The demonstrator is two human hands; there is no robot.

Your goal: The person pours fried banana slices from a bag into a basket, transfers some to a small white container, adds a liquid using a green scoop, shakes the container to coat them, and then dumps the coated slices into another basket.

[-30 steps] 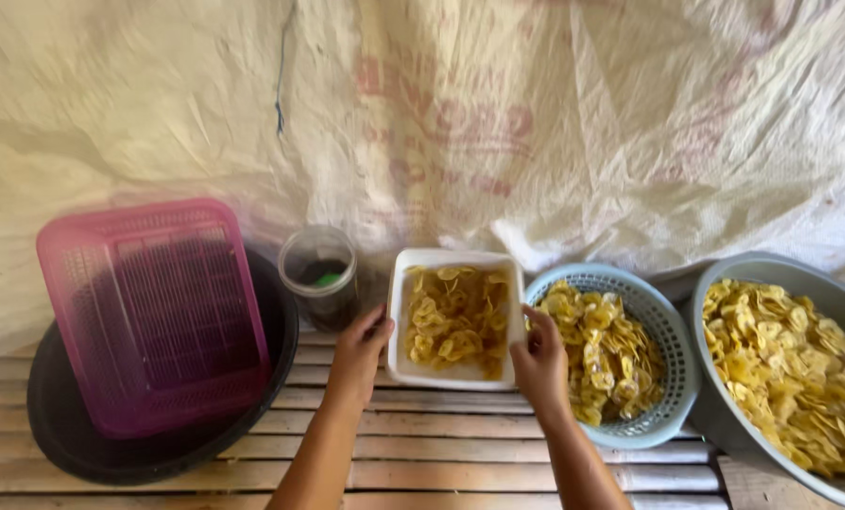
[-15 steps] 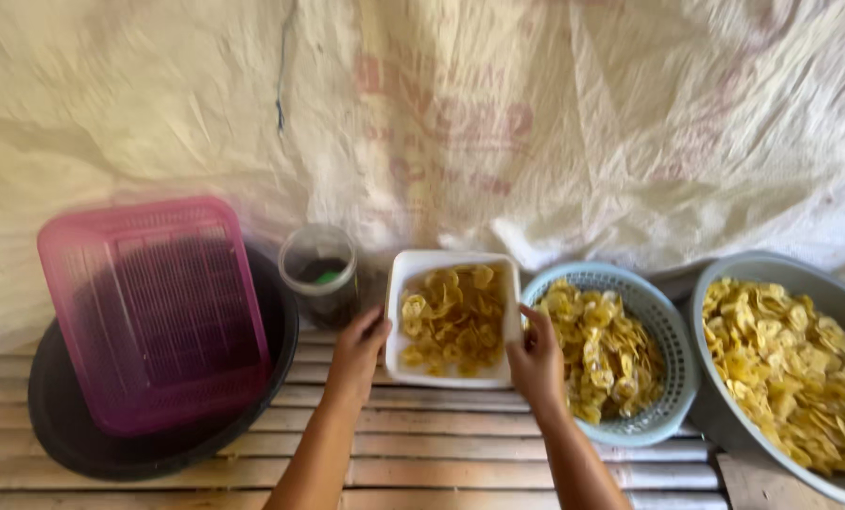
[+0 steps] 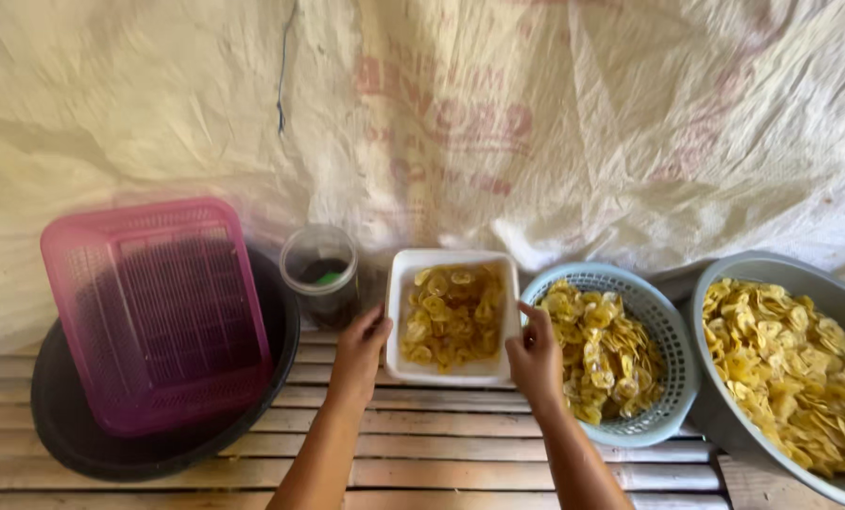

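Note:
A white rectangular tub [image 3: 399, 283] full of yellow sliced chips sits on the slatted wooden bench at the centre. My left hand [image 3: 361, 354] grips its left side and my right hand [image 3: 536, 357] grips its right side, thumbs at the rim. Right beside it stands a pale blue round colander [image 3: 673, 345] heaped with the same yellow chips. Further right a large grey basin [image 3: 725, 416] holds many more chips.
A pink rectangular plastic basket [image 3: 158, 312] lies upside down in a black round basin [image 3: 73, 439] at the left. A clear jar [image 3: 320, 274] with a dark bottom stands behind the tub. A crumpled white tarp [image 3: 488, 113] covers the wall. Wooden slats [image 3: 441, 472] run in front.
The white tub has shifted slightly between my hands, and the chips inside have resettled. Both hands stay on its sides.

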